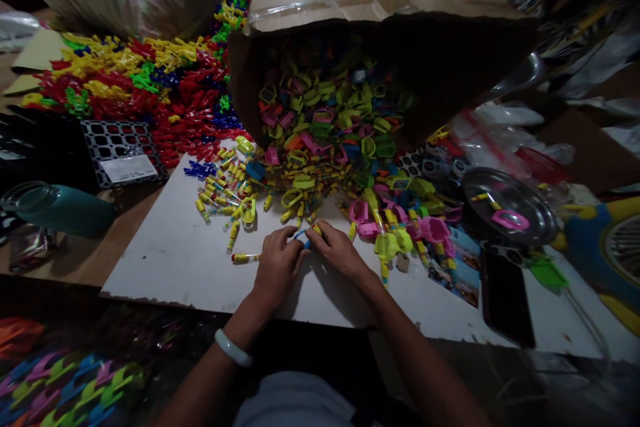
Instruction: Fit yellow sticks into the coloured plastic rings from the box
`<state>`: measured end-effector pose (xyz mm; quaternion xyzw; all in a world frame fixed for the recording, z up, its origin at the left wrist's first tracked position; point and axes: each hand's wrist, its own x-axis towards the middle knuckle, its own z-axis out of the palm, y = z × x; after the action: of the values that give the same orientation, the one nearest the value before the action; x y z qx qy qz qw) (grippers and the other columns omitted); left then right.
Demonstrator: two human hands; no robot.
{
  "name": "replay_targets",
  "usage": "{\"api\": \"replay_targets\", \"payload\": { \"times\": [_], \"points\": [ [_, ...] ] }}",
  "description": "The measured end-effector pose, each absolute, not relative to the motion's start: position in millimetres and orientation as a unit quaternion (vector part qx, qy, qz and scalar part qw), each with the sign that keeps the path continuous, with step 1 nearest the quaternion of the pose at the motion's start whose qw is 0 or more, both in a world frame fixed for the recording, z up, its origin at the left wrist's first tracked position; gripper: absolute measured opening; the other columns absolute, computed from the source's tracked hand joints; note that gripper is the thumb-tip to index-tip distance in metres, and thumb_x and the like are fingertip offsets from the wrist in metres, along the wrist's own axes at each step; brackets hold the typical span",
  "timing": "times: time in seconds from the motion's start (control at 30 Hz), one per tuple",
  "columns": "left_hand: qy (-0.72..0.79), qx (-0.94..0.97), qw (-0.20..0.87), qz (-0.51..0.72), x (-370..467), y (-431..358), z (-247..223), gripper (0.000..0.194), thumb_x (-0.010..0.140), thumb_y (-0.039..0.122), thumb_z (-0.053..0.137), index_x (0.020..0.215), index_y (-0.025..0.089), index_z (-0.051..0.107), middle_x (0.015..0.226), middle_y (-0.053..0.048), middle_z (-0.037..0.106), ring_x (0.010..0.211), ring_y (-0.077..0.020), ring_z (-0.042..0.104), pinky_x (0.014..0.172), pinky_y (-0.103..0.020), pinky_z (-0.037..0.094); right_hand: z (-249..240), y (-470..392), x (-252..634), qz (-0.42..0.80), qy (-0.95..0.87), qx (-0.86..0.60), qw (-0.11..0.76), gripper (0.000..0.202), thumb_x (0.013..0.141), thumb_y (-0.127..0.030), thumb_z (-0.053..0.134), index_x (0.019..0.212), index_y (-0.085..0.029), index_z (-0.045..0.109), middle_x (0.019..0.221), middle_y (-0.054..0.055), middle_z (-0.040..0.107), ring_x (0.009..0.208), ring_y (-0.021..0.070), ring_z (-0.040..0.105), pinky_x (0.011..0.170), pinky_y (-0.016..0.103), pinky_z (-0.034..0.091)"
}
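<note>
Fingers (285, 233) narrow: I've got a blue piece (301, 235) in my left hand (277, 259), a yellow piece (317, 229) in my right hand (340, 252), side by side over white bench (175, 267), carton (330, 0) beyond.

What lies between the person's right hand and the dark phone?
In the head view, between the right hand and the phone lie yellow-green plastic pieces, pink plastic pieces, yellow tubes and a bluish picture card.
</note>
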<state>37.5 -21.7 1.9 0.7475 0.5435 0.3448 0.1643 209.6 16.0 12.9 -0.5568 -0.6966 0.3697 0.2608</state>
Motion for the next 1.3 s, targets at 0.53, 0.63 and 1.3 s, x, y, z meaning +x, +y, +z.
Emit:
{"api": "replay_targets", "payload": {
  "times": [0.53,0.63,1.3],
  "points": [
    [0.597,0.517,0.491,0.367,41,-32,33,0.041,0.093,0.042,0.039,0.121,0.019,0.058,0.124,-0.008,0.063,0.116,-0.0195,0.056,0.104,-0.034,0.040,23,-38,202,0.414,-0.680,-0.479,0.371,0.019,0.102,-0.033,0.041,0.111,-0.019,0.049,0.091,0.005,0.057,0.082,0.0195,0.056,0.074,0.031,0.047],
    [0.584,0.564,0.468,0.348,38,-32,33,0.041,0.094,0.043,0.037,0.114,0.017,0.062,0.113,-0.010,0.067,0.105,-0.0200,0.060,0.096,-0.034,0.044,30,-27,213,0.329,-0.762,-0.428,0.358,0.019,0.103,-0.026,0.041,0.111,-0.020,0.056,0.102,0.009,0.060,0.094,0.0231,0.057,0.084,0.036,0.046],
    [0.580,0.594,0.491,0.263,38,-33,35,0.044,0.094,0.049,0.032,0.080,0.020,0.062,0.076,-0.002,0.064,0.085,-0.0195,0.059,0.077,-0.028,0.042,22,-20,222,0.251,-0.808,-0.381,0.372,0.025,0.101,-0.018,0.048,0.124,-0.021,0.056,0.100,0.009,0.059,0.093,0.0240,0.055,0.079,0.038,0.047]
  ]
}}
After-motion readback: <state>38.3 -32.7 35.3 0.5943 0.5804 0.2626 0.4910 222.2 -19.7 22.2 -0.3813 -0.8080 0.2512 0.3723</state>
